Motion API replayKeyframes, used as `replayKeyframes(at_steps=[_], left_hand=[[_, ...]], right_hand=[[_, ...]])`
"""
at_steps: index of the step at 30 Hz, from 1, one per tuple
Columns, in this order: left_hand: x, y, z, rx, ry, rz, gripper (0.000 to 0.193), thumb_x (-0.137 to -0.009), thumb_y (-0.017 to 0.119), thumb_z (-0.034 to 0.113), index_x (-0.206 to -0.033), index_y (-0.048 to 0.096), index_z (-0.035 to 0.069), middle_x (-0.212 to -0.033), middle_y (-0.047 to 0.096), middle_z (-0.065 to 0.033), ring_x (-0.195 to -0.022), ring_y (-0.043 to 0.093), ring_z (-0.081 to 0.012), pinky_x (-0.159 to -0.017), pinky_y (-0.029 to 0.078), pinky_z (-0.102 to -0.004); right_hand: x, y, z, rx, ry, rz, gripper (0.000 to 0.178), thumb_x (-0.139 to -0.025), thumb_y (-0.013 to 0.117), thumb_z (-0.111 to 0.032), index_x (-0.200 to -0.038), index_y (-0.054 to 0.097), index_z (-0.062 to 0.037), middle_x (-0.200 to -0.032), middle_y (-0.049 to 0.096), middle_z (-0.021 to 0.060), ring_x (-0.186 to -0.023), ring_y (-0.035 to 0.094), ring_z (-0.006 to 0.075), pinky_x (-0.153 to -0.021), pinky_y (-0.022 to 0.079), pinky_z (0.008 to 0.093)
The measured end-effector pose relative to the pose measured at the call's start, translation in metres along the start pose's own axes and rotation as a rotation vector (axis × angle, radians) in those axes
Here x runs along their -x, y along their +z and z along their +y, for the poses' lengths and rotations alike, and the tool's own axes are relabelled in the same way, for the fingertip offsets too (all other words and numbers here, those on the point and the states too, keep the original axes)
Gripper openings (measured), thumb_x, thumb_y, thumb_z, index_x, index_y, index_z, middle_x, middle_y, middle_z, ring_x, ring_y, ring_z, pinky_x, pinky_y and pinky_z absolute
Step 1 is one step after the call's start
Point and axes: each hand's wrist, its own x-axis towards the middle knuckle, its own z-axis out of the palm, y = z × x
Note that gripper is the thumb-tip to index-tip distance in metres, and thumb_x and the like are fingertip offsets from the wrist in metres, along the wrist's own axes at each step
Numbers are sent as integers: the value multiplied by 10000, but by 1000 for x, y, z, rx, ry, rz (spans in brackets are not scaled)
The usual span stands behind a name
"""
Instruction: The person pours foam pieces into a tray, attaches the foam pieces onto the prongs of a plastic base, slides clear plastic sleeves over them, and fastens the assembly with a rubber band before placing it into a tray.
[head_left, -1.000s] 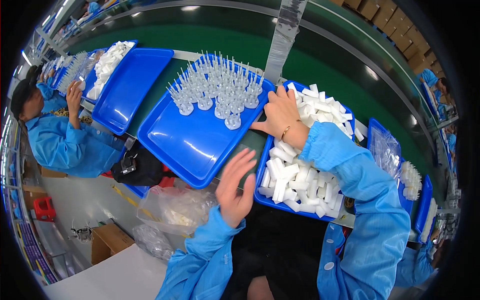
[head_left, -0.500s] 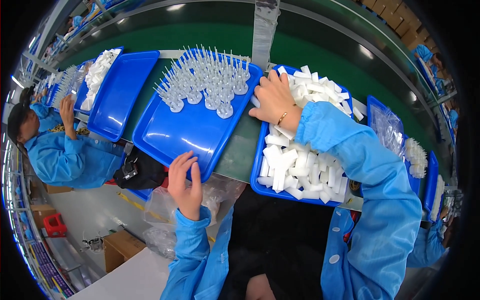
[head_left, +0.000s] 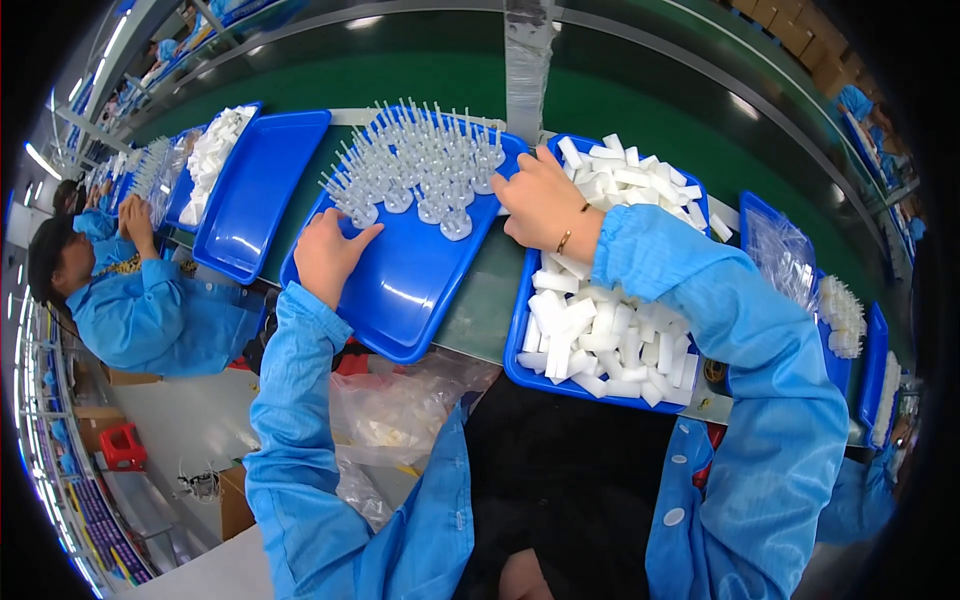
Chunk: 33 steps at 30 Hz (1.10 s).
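Observation:
A blue tray (head_left: 400, 345) holds several clear plastic pieces (head_left: 425, 165) with round bases and thin upright stems, grouped at its far end. My left hand (head_left: 328, 255) is at this tray's left side, just short of the nearest pieces. Its thumb stands apart from the fingers, and no object shows in it. My right hand (head_left: 545, 205) is between this tray and a second blue tray (head_left: 520, 300) full of white foam-like blocks (head_left: 600, 335). The fingers of that hand are curled near the first tray's right rim; what they hold, if anything, is hidden.
A metal post (head_left: 527, 75) rises behind the trays, before a green surface (head_left: 430, 70). Another blue tray (head_left: 262, 190) stands to the left, near a co-worker in a blue jacket (head_left: 165, 315). Plastic bags (head_left: 400, 405) hang below the table edge.
My left hand has moved up and left, from the tray's near edge toward the clear pieces. My right hand has shifted slightly left. The view has shifted a little.

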Motion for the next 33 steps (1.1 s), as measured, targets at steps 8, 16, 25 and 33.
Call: replayKeyframes(at_steps=[8,16,25,33], left_hand=[[-11,21,-16,99,127,117,431,-668,720,404,-781,619,1,-801,615,-128,-688,594,-317,-598,464,-383],[51,-45,-5,1096,-132,-86,392,-724,696,31,-1091,579,-45,-988,627,-88,-823,605,-157,-756,476,-257],[146,-78,82,1375,23,-483,554,-532,785,137,-1018,578,-29,-972,564,-104,-840,578,-196,-765,466,-301],[201,-49,188,1470,149,-1025,496,-627,752,-67,-1027,470,17,-1115,587,-195,-1032,572,-228,-891,433,-320]], right_hand=[[33,-100,9,-101,-53,241,190,-674,627,-105,-853,599,-47,-713,603,97,-781,553,253,-733,404,373],[174,-175,2,-512,248,316,124,-758,648,-72,-855,584,-29,-761,580,81,-708,550,220,-592,424,300],[283,-105,-81,-1255,744,473,109,-831,605,-41,-933,587,-7,-805,582,39,-651,516,78,-567,397,195],[311,-101,-95,-1680,832,686,86,-867,562,-45,-904,562,32,-793,580,99,-583,523,87,-519,420,189]])
